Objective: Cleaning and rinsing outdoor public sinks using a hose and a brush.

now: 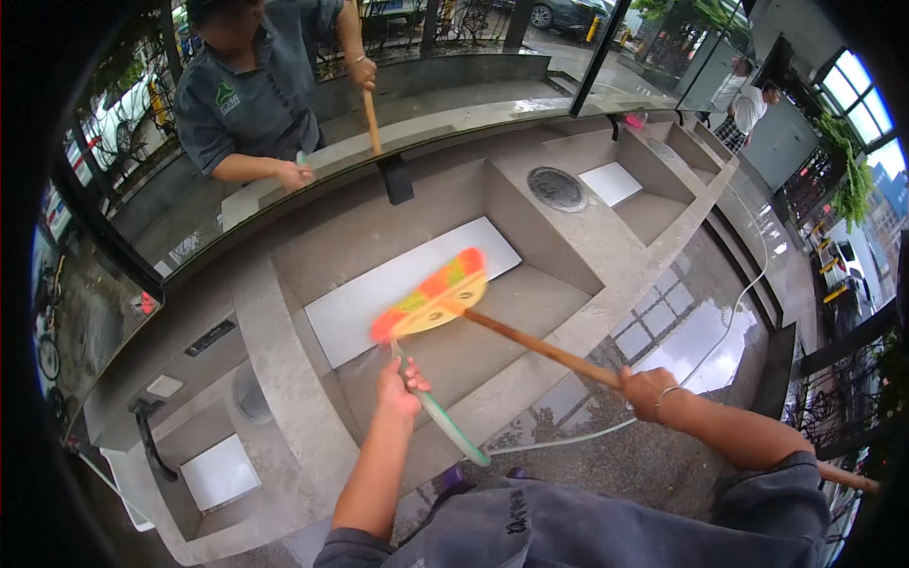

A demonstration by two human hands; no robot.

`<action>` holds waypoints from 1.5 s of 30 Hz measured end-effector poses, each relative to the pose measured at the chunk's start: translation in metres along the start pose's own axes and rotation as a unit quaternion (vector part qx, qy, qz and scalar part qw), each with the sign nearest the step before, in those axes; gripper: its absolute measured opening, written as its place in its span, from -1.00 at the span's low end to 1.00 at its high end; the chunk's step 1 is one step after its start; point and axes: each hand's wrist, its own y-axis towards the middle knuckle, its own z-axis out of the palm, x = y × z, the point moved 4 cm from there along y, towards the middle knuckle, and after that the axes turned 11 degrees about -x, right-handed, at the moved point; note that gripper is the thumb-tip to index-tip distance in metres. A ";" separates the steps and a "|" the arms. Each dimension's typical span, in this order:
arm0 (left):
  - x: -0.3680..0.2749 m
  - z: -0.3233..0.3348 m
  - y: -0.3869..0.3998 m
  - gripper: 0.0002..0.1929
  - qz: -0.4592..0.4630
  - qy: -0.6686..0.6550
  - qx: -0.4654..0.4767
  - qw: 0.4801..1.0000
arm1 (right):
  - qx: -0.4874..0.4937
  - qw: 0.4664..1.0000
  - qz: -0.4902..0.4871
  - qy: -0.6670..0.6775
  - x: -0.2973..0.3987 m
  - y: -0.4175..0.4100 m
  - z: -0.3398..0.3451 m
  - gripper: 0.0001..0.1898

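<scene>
My left hand (403, 387) is closed around the end part of a pale green-edged hose (454, 429), whose tip points at the broom's bristles. My right hand (648, 392) grips the wooden handle of a broom (540, 346). The broom's yellow head (444, 309), with orange and green bristles, is slightly blurred over a long basin (525, 312) of grey stone. In this basin a white rectangular panel (355, 305) lies partly behind the bristles. A black faucet (396, 181) juts over the basin's back edge, below a wide mirror (454, 99) reflecting a person with the broom.
Smaller basins with white panels (611, 183) (220, 472) flank the long one. A round metal cover (556, 188) sits in the counter. The hose trails over wet paving (653, 319) beside dark steps (746, 263). Another person (749, 110) stands at the far right end.
</scene>
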 end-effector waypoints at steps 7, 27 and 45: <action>0.007 0.003 0.026 -0.82 0.011 0.027 0.066 0.997 | -0.172 0.975 -0.028 0.135 -0.031 0.055 0.031 -0.67; -0.003 0.035 0.125 -0.84 0.016 0.270 0.244 0.931 | -0.125 0.974 0.049 0.184 -0.024 -0.088 -0.011 -0.62; 0.115 0.077 0.045 -0.78 -0.004 0.029 0.011 0.999 | -0.081 0.934 0.298 0.182 -0.300 0.008 0.040 -0.73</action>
